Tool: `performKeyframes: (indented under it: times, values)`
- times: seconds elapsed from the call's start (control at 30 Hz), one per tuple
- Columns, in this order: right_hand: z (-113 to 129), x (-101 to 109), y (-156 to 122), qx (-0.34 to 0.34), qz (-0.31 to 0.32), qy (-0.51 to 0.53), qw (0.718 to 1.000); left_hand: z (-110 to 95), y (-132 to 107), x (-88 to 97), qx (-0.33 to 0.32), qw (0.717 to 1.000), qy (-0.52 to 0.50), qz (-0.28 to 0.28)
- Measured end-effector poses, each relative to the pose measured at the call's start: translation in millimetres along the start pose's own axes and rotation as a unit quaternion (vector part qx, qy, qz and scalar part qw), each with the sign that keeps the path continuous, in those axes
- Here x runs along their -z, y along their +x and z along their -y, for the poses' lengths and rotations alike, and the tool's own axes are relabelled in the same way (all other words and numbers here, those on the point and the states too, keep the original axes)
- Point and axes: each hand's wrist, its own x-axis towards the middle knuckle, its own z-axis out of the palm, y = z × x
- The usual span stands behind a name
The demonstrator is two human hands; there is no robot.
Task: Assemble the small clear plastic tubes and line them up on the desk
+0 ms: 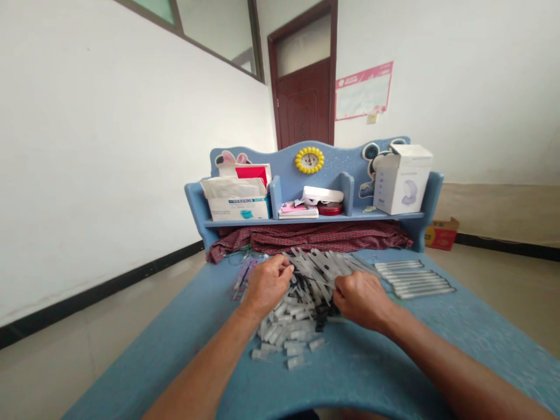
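My left hand (pixel 270 283) is at the left side of a heap of translucent plastic tubes (pixel 321 268), with thumb and forefinger pinched together. What lies in that pinch is too small to make out. At the heap's right side my right hand (pixel 361 297) is closed, its fingers curled, and anything inside is hidden. Short clear plastic caps (pixel 295 335) lie loose in front of the heap. Small black pieces (pixel 321 319) sit between the two hands. To the right, several slim pen-like tubes (pixel 420 284) with dark lines along them lie side by side.
Everything lies on a blue desk (pixel 175 344). At its back runs a shelf (pixel 245 222) with a mask box (pixel 238 207), a white carton (pixel 402 181) and a yellow flower clock (pixel 309 160). Checkered cloth (pixel 315 236) is bunched below. Purple packaging (pixel 242 277) lies left of the heap.
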Motion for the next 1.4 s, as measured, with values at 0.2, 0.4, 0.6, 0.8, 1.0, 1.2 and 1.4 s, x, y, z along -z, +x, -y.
performKeyframes:
  times: [0.2,0.4,0.6,0.8,1.0,1.2,1.4]
  values:
    - [7,-17,3,-0.068,0.012,0.070,0.995,-1,-1,0.6,-0.017,1.000,0.007,0.002]
    - [4,-22,5,-0.074,-0.037,0.144,0.986,-1,-3,2.1,-0.014,1.000,0.002,0.007]
    - [2,-23,2,-0.018,-0.119,0.221,0.968,-1,1,6.4,0.062,0.987,-0.139,-0.048]
    - [12,-18,-10,0.073,-0.118,0.297,0.945,6,11,23.1,0.242,0.842,-0.477,-0.071]
    - [15,-13,-13,0.111,-0.076,0.363,0.922,15,14,28.0,0.235,0.769,-0.593,-0.042]
    - [12,-9,-9,0.062,-0.081,0.485,0.869,-7,3,14.5,0.259,0.733,-0.626,0.054]
    - [9,-4,-10,0.065,-0.130,0.458,0.877,-24,-8,6.3,0.298,0.679,-0.657,0.136]
